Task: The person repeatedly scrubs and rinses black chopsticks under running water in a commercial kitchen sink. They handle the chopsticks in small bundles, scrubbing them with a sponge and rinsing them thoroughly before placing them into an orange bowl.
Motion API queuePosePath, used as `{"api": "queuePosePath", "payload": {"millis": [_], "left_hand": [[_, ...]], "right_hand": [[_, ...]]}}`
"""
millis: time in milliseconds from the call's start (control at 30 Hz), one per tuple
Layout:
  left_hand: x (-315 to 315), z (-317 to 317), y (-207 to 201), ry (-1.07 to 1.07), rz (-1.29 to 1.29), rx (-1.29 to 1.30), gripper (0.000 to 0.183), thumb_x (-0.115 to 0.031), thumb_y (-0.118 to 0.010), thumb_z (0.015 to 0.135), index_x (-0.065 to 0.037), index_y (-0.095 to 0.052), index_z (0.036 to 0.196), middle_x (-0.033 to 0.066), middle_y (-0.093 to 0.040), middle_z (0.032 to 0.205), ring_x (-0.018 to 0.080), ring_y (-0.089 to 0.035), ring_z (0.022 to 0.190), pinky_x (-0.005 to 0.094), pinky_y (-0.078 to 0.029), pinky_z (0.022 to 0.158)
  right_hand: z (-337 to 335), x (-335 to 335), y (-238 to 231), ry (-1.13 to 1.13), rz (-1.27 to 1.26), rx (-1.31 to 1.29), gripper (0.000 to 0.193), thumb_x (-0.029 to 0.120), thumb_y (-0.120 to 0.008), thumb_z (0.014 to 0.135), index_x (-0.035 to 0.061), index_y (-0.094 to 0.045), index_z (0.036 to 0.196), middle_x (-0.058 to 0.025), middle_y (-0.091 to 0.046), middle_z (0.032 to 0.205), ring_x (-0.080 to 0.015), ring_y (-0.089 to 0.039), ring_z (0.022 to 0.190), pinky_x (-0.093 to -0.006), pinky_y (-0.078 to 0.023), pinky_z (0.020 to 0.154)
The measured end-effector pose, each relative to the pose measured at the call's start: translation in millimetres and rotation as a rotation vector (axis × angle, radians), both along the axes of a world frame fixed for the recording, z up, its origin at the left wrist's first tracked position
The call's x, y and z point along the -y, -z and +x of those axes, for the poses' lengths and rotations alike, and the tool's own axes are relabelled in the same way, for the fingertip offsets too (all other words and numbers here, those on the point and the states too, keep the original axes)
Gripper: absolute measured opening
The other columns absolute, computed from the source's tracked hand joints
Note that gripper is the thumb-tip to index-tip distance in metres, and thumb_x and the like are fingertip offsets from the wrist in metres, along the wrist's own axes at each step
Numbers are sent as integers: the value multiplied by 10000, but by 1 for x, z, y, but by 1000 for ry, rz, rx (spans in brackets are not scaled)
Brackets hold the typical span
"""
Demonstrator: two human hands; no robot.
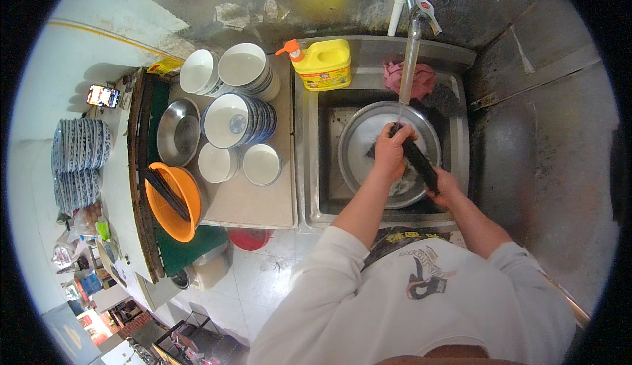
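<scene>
A bundle of dark chopsticks [419, 161] is held slantwise over a round metal basin [350, 123]. My left hand [394, 149] is closed around its upper end, right below the tap spout. My right hand [447, 188] grips the lower end near the basin's right rim. Water from the tap [409, 62] seems to fall by my left hand. Cloudy, whitish water lies in the basin, which sits inside the steel sink [315, 167]. The undersides of the fingers are partly hidden.
Left of the sink stand stacked bowls [242, 62], a metal bowl [178, 132] and an orange basket [157, 197] with dark chopsticks. A yellow soap jug [329, 69] and pink cloth [421, 78] lie along the sink's back. Stacked plates [82, 148] stand farther left.
</scene>
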State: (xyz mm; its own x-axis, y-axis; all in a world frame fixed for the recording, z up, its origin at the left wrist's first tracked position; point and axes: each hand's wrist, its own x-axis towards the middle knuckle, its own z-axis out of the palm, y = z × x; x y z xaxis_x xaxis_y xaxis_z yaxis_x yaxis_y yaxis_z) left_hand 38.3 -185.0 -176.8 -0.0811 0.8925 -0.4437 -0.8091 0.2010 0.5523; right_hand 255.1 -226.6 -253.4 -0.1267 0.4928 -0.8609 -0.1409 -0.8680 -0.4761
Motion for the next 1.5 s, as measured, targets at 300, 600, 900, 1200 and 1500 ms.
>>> {"api": "queuePosePath", "payload": {"millis": [300, 600, 900, 1200, 1500], "left_hand": [[-7, -12, 18, -120, -100, 51, 132, -86, -625, 846, -38, -542, 937, 129, -619, 796, 241, -612, 685, 365, -514, 663], [0, -4, 20, -112, -171, 63, 165, -178, -569, 921, -20, -522, 929, 105, -582, 758, 259, -601, 685, 411, -513, 676], [1, 1, 3, 33, -77, -71, 143, -141, -596, 902, -33, -513, 944, 95, -592, 760, 236, -595, 697, 378, -495, 659], [2, 5, -1, -129, -147, 57, 183, -122, -664, 851, -43, -543, 964, 86, -601, 766, 239, -593, 677, 356, -487, 653], [0, -1, 19, -139, -124, 102, 121, -74, -604, 832, -20, -507, 882, 120, -558, 730, 239, -571, 637, 373, -487, 610]], "right_hand": [[-27, -4, -36, 242, -49, -45, 351, 435, -496, 975, 97, -571, 1032, -72, -573, 764, -207, -556, 565, -343, -453, 457], [-28, 2, -43, 21, -49, -39, 320, 397, -481, 974, 98, -582, 1027, -49, -576, 794, -200, -524, 546, -303, -405, 445], [-9, 0, -30, -46, -40, 20, 354, 466, -494, 970, 120, -568, 958, -51, -592, 751, -186, -558, 576, -315, -398, 431], [-8, -1, -25, 189, -17, -61, 343, 449, -494, 972, 123, -592, 1011, -45, -587, 778, -196, -577, 591, -341, -416, 406], [-28, 8, -56, 111, -123, -9, 317, 433, -504, 960, 138, -589, 1040, -42, -591, 773, -181, -533, 556, -332, -384, 393]]}}
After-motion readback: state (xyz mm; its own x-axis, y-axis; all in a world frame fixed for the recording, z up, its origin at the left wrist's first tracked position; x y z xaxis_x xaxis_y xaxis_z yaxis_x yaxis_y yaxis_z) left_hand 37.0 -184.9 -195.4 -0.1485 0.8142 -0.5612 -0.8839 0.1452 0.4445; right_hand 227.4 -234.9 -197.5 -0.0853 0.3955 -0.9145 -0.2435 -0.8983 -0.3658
